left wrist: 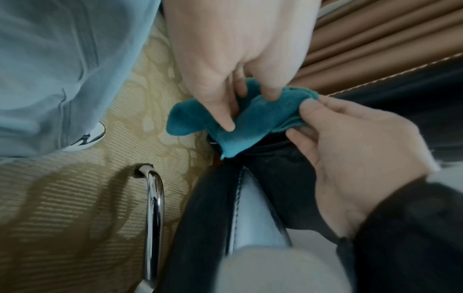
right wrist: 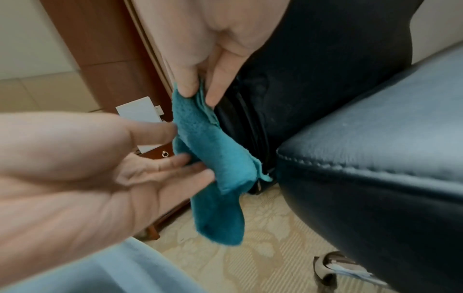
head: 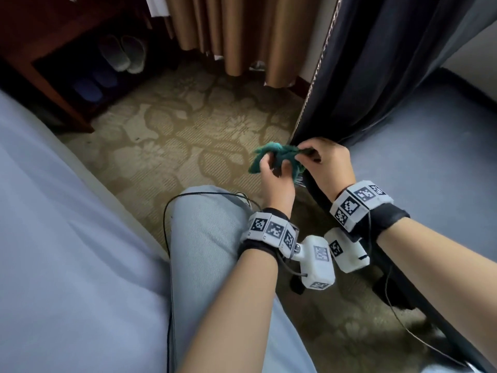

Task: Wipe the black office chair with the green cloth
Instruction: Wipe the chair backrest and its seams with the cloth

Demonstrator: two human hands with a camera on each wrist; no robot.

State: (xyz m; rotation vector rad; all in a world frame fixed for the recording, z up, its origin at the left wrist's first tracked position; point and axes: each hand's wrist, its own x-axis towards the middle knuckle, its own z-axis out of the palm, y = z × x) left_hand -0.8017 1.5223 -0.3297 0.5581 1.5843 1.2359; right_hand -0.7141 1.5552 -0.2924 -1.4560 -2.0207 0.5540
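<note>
The green cloth [head: 271,156] hangs bunched between both hands, just left of the black office chair's backrest [head: 376,76] where it meets the seat [head: 430,162]. My left hand [head: 265,164] holds the cloth's lower part, fingers curled over it. My right hand [head: 306,154] pinches its upper corner between thumb and forefinger, close against the backrest edge. In the right wrist view the cloth [right wrist: 218,158] dangles beside the gap between the backrest [right wrist: 313,59] and the seat [right wrist: 375,142]. In the left wrist view the cloth [left wrist: 238,123] lies over the seat's edge [left wrist: 213,208].
A bed [head: 67,224] fills the left side, and my knee in light jeans [head: 209,224] is below the hands. A wooden shelf [head: 53,84] with slippers and brown curtains [head: 242,36] stand beyond patterned carpet [head: 174,130]. A chrome chair leg [left wrist: 154,198] rests on the carpet.
</note>
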